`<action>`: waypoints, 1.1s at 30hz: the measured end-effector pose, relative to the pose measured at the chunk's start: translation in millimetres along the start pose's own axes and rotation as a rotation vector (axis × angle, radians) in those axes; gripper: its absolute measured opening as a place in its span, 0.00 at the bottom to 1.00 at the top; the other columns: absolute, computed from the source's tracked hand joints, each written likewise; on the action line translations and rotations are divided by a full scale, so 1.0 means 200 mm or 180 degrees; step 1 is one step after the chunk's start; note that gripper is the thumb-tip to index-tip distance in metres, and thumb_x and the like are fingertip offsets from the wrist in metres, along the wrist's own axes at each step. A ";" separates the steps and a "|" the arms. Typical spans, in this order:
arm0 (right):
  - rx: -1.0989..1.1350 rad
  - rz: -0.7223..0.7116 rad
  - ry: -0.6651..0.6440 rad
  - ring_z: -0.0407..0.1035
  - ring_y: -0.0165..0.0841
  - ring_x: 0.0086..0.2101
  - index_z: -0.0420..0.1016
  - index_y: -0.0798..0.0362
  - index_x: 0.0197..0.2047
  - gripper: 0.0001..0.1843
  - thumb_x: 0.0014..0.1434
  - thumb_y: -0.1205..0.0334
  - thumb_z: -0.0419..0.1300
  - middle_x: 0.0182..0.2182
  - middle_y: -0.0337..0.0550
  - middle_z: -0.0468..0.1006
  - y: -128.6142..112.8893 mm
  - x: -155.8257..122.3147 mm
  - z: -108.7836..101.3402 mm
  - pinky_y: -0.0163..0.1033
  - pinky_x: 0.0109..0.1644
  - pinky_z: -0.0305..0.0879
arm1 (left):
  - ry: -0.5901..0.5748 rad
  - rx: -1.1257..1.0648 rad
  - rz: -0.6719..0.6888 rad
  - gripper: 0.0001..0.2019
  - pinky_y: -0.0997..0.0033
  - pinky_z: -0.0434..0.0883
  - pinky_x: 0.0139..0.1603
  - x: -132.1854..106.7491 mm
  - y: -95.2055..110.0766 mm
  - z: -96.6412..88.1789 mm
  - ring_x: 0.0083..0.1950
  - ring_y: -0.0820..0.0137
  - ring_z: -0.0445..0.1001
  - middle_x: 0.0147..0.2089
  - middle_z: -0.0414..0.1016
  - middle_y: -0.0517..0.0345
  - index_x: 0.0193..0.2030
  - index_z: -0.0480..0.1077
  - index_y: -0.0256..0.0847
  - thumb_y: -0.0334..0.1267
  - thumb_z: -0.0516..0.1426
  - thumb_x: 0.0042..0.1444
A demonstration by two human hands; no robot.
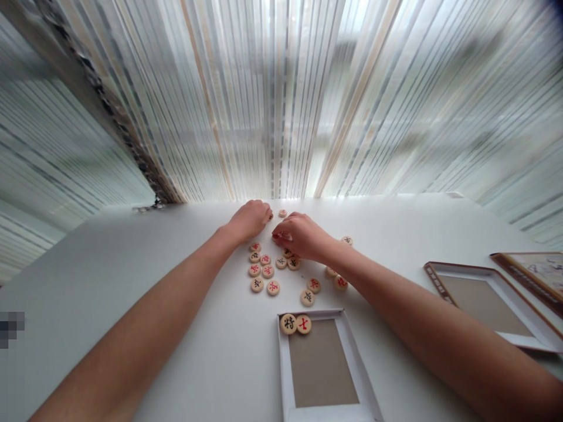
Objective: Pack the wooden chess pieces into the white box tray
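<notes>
My left hand (253, 219) is at the far side of the white table, fingers curled round a xiangqi piece whose edge (270, 217) shows at the fingertips. To its right, my right hand (302, 233) pinches another xiangqi piece (275, 235) between thumb and fingers; a further red-marked piece (285, 235) shows partly under that hand. A single piece (282, 213) lies just beyond both hands. Several round wooden pieces with red or black characters lie nearer me, among them a red one (273, 288) and a black one (307, 297).
An open white box tray (285, 375) in front of me holds two pieces (296, 324) in its far left corner. Another open tray (488, 299) and a printed box lid (534, 272) lie at the right. String curtains (281, 105) hang behind the table's far edge.
</notes>
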State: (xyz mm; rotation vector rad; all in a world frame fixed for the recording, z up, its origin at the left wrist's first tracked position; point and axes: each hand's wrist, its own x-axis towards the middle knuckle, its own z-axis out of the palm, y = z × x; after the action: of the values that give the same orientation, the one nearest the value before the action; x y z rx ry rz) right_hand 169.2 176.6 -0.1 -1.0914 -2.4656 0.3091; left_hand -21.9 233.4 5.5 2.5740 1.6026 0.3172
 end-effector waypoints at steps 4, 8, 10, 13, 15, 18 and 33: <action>0.0191 0.0078 0.0154 0.77 0.45 0.43 0.86 0.54 0.41 0.07 0.63 0.72 0.66 0.36 0.51 0.87 -0.01 -0.01 0.00 0.46 0.49 0.69 | 0.0036 -0.0471 -0.0086 0.19 0.48 0.80 0.57 0.03 -0.03 0.02 0.58 0.56 0.80 0.64 0.76 0.45 0.64 0.73 0.40 0.44 0.63 0.71; 0.0620 0.0140 0.0462 0.79 0.41 0.42 0.84 0.54 0.44 0.09 0.60 0.71 0.67 0.40 0.48 0.87 0.00 -0.02 -0.05 0.46 0.51 0.73 | 0.0237 -0.0986 -0.0229 0.19 0.49 0.80 0.57 0.01 -0.03 -0.03 0.58 0.57 0.80 0.64 0.76 0.45 0.65 0.72 0.40 0.44 0.63 0.71; 0.0922 0.0174 0.0640 0.81 0.39 0.41 0.83 0.55 0.45 0.09 0.60 0.69 0.68 0.41 0.48 0.87 0.01 -0.04 -0.09 0.46 0.50 0.76 | 0.0425 -0.1329 -0.0332 0.18 0.49 0.80 0.57 -0.04 0.01 -0.09 0.58 0.57 0.80 0.63 0.77 0.45 0.63 0.74 0.40 0.44 0.62 0.71; 0.1463 0.0216 0.0829 0.82 0.37 0.38 0.81 0.56 0.46 0.11 0.60 0.62 0.69 0.39 0.49 0.87 -0.01 -0.08 -0.15 0.45 0.46 0.81 | 0.0619 -0.2030 -0.0450 0.16 0.51 0.79 0.56 -0.20 0.12 -0.18 0.51 0.57 0.81 0.48 0.84 0.45 0.47 0.82 0.36 0.45 0.57 0.73; 0.1805 0.0178 0.0854 0.83 0.37 0.37 0.81 0.56 0.45 0.13 0.60 0.58 0.70 0.37 0.48 0.86 -0.06 -0.14 -0.19 0.45 0.44 0.83 | 0.0457 -0.2617 -0.0406 0.19 0.56 0.81 0.49 -0.34 0.23 -0.22 0.42 0.61 0.83 0.41 0.85 0.46 0.46 0.82 0.36 0.48 0.55 0.73; 0.2165 0.0058 0.0836 0.81 0.36 0.35 0.81 0.56 0.42 0.13 0.57 0.58 0.72 0.35 0.46 0.85 -0.16 -0.28 -0.22 0.45 0.44 0.83 | 0.0181 -0.3378 -0.0381 0.21 0.60 0.82 0.44 -0.54 0.37 -0.21 0.39 0.64 0.83 0.40 0.86 0.46 0.45 0.84 0.35 0.53 0.61 0.68; 0.4088 0.0952 0.0851 0.84 0.37 0.40 0.86 0.53 0.46 0.19 0.55 0.53 0.80 0.39 0.46 0.88 -0.38 -0.69 -0.10 0.44 0.50 0.83 | 0.0388 -0.4791 -0.0988 0.23 0.66 0.83 0.44 -0.90 0.68 -0.03 0.37 0.66 0.84 0.38 0.88 0.52 0.53 0.84 0.38 0.45 0.75 0.53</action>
State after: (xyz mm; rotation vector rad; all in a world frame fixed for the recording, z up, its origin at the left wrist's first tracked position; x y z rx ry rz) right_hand 211.7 23.4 5.5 -0.7709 -1.3273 1.4446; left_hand 18.4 12.1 14.6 1.1486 0.9926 1.0969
